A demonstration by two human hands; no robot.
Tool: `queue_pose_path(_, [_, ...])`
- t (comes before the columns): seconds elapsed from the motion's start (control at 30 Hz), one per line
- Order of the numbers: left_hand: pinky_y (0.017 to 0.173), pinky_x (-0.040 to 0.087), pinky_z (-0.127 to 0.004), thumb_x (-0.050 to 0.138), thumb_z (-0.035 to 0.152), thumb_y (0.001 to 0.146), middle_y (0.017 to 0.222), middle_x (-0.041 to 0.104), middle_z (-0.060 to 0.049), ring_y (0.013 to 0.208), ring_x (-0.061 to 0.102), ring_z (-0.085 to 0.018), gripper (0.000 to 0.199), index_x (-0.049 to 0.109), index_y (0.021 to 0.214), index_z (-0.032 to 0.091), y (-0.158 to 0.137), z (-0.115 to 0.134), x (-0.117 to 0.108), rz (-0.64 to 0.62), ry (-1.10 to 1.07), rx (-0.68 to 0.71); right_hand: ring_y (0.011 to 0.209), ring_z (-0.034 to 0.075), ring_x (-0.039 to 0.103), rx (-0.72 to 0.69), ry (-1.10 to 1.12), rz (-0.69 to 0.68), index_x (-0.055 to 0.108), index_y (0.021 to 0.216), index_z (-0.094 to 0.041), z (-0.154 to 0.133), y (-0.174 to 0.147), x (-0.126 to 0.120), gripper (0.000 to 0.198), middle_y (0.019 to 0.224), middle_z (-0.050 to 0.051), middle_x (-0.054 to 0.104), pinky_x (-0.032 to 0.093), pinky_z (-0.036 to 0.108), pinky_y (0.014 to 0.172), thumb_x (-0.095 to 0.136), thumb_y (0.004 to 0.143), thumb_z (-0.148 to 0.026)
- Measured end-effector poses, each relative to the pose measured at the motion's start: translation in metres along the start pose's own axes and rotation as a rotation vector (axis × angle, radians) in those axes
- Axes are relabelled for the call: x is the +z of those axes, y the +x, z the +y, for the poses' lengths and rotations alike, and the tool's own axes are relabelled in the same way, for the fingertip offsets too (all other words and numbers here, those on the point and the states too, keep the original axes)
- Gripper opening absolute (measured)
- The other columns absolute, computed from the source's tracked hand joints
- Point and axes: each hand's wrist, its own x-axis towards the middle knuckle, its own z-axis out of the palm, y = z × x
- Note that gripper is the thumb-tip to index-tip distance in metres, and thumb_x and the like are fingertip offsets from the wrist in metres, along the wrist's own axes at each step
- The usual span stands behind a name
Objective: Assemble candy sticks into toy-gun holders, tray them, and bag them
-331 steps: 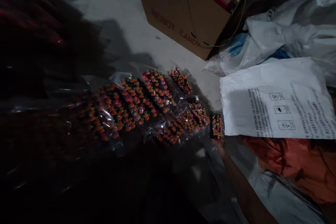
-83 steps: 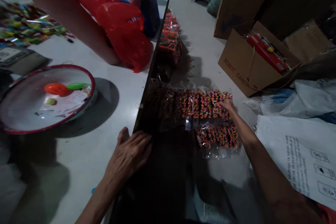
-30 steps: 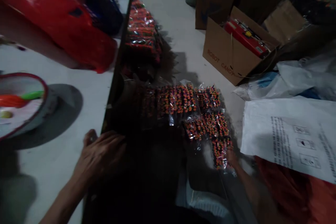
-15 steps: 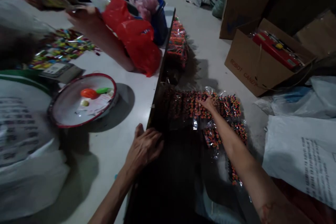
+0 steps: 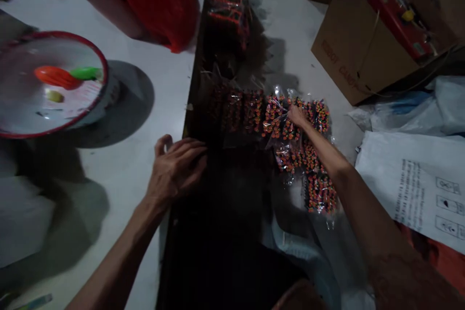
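a white bowl point(image 5: 18, 77) with a red rim holds an orange item point(image 5: 56, 77), a green item point(image 5: 85, 73) and a small yellowish piece point(image 5: 54, 96), a red bag point(image 5: 156, 5) lies beyond it, and to the right an open cardboard box point(image 5: 345, 43) with a red object point(image 5: 397, 22) inside stands near a printed white sack point(image 5: 385, 164).

Basin point(image 5: 22, 106) on table point(image 5: 165, 87) at left, packets point(image 5: 272, 115) on floor point(image 5: 290, 34) at right, carton point(image 5: 350, 48) beyond packets

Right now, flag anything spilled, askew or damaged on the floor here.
No spill or damage shows in the dim light. The packets at the right hand lie in uneven rows, and the open carton sits aslant to the table.
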Motion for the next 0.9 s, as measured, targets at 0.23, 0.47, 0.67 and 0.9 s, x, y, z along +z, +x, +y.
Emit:
queue_pose_path(0.23, [0.106, 0.025, -0.05, 0.046, 0.031, 0.087, 0.112, 0.066, -0.008, 0.114, 0.054, -0.022, 0.026, 0.062, 0.102, 0.018, 0.001, 0.001, 0.0, 0.056, -0.041, -0.046, 0.066, 0.016, 0.054, -0.226, -0.038, 0.096, 0.063, 0.087, -0.013, 0.058, -0.097, 0.006, 0.03, 0.074, 0.008, 0.064, 0.03, 0.024, 0.06, 0.035, 0.09, -0.025])
queue_pose_path(0.47, [0.106, 0.024, -0.05, 0.049, 0.027, 0.086, 0.114, 0.065, -0.007, 0.115, 0.053, -0.02, 0.025, 0.061, 0.105, 0.017, 0.0, -0.002, 0.003, 0.028, 0.002, -0.021, 0.061, 0.014, 0.054, -0.3, -0.015, -0.064, 0.06, 0.076, -0.017, 0.074, -0.182, 0.017, 0.03, 0.065, 0.004, 0.061, 0.025, 0.025, 0.057, 0.035, 0.089, -0.026])
queue_pose_path(0.67, [0.107, 0.024, -0.051, 0.05, 0.025, 0.087, 0.111, 0.065, -0.005, 0.113, 0.054, -0.019, 0.021, 0.062, 0.103, 0.016, 0.001, 0.001, 0.0, 0.028, 0.019, -0.027, 0.079, 0.018, 0.06, -0.491, -0.05, -0.336, 0.062, 0.096, -0.016, 0.011, -0.211, 0.052, 0.029, 0.086, 0.009, 0.066, 0.032, 0.025, 0.063, 0.035, 0.092, -0.028])
queue_pose_path(0.9, [0.106, 0.025, -0.05, 0.053, 0.022, 0.084, 0.11, 0.066, -0.005, 0.112, 0.055, -0.021, 0.021, 0.06, 0.104, 0.018, -0.001, 0.004, 0.0, 0.038, 0.046, -0.036, 0.084, 0.021, 0.061, -0.668, 0.14, -0.473, 0.06, 0.1, -0.016, -0.119, -0.206, 0.108, 0.024, 0.093, 0.011, 0.066, 0.042, 0.029, 0.072, 0.044, 0.089, -0.03])
